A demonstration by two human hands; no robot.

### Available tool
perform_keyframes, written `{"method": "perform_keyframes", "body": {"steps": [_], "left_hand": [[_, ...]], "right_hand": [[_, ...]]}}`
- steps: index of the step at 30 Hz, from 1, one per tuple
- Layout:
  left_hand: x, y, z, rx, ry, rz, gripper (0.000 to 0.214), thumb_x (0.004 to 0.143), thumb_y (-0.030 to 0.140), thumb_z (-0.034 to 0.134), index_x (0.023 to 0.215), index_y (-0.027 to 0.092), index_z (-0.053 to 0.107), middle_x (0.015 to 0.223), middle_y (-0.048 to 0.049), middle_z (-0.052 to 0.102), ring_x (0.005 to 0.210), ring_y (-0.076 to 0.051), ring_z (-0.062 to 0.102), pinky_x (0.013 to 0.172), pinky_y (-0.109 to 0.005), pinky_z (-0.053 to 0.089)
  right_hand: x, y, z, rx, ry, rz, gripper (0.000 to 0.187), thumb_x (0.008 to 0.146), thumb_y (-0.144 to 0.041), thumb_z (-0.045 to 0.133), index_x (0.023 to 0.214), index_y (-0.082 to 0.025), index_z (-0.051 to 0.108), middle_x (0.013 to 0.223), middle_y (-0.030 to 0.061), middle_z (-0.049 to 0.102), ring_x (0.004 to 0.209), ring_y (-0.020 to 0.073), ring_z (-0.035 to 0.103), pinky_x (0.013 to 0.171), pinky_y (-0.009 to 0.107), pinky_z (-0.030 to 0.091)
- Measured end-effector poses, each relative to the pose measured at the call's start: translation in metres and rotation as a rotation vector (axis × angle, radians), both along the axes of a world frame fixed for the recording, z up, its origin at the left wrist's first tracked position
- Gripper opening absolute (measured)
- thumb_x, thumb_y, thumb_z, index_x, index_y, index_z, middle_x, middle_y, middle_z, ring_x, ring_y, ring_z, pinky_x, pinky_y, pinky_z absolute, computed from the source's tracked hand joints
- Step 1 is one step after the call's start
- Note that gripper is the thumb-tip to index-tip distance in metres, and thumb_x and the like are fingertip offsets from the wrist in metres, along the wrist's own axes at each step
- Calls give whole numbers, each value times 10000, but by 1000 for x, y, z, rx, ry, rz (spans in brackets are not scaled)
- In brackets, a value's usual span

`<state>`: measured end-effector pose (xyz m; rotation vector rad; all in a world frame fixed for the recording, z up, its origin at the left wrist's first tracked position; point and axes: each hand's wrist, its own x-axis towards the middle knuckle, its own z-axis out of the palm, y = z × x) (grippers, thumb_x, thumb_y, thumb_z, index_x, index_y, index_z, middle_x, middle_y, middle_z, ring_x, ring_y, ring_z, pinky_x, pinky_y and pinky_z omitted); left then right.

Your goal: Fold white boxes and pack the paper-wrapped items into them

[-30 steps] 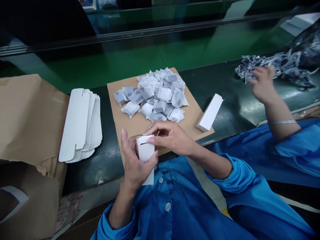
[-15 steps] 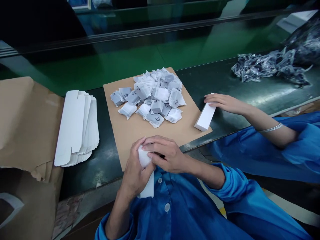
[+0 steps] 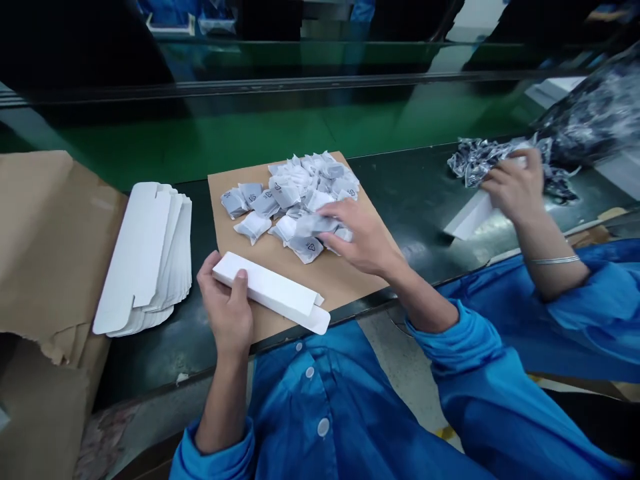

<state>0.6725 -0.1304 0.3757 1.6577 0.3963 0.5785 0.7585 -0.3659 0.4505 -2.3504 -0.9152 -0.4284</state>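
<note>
My left hand is closed around one end of a long, narrow white box, thumb on top. The box lies slantwise over the cardboard sheet, and its end towards the right has its flaps open. At the near side of a pile of small wrapped packets, my right hand pinches a greyish-white wrapped packet between thumb and fingers; it is blurred by motion. Several of the packets carry a printed black triangle mark.
Flat white cartons are stacked at the left, beside a large brown cardboard box. On the right, a co-worker's hand holds another white box. Behind that hand lie plastic-bagged dark items on the dark green bench.
My right hand has left the white box and reached forward to the packets. My left hand has swung the box down to a slant. The co-worker's hand has lifted its box away rightward.
</note>
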Motion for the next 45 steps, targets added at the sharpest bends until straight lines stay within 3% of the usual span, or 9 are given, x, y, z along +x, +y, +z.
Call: {"method": "perform_keyframes", "body": {"steps": [3,6,8,12,16,22,31,37,45], "left_hand": [[-14,8,6,621,17,-54,627,878,314,636,1453,186,422,1587,-182,293,1490,-325,254,1204,-531,227],[-21,16,16,994,-84,-365,650,914,354,603,1504,236,356,1574,-161,356,1484,-334,285,1192,-563,241],[-19,22,22,1200,-122,-668,655,916,405,599,1506,257,354,1546,-137,422,1453,-346,345,1182,-588,237],[-8,32,30,1430,-141,-956,555,923,439,579,1438,269,463,1397,-109,590,1247,-334,555,1065,-537,383],[-10,38,34,1563,-250,-922,449,924,432,583,1310,202,593,1104,-102,721,930,-274,649,799,-394,479],[-23,42,23,1569,-488,-677,374,880,419,657,1157,168,667,889,-71,737,764,-207,640,640,-308,418],[-29,47,22,1470,-447,-524,508,834,419,708,1291,221,605,866,-54,743,716,-215,634,619,-309,402],[-35,45,24,1473,-444,-508,594,813,437,732,1343,221,572,902,-69,745,743,-228,635,636,-318,394],[-40,37,23,1456,-301,-601,595,872,368,663,1432,281,483,1057,-75,731,836,-238,647,678,-333,395]], "right_hand": [[-29,-19,-2,189,24,-166,243,941,-289,579,1150,-167,562,991,53,674,832,170,626,707,302,508],[-60,-28,-14,-181,-143,-247,159,932,-251,580,1036,-139,623,893,83,669,775,191,601,649,310,452],[-74,-30,-21,-451,-145,-129,177,959,-251,545,1043,-129,642,890,97,672,777,204,589,643,322,435],[-74,-39,-18,-538,-19,-46,307,1012,-242,435,1254,-124,583,1050,121,663,914,222,587,714,330,463],[-57,-44,-14,-569,135,90,350,979,-152,429,1302,-161,564,1223,127,621,1051,245,554,819,358,482],[-60,-36,-35,-429,252,129,383,928,-306,588,1262,-119,570,1224,159,621,1098,276,555,901,441,508],[-89,-28,-32,-16,-77,-204,307,878,-167,541,1179,-126,584,1016,129,693,934,229,650,790,361,554],[-95,-21,-17,-316,102,145,269,931,-179,502,1159,-76,604,998,139,688,877,236,641,719,355,554],[-65,-22,3,-350,349,385,302,981,-212,487,1247,-91,562,1119,156,650,1016,235,627,859,387,545]]}}
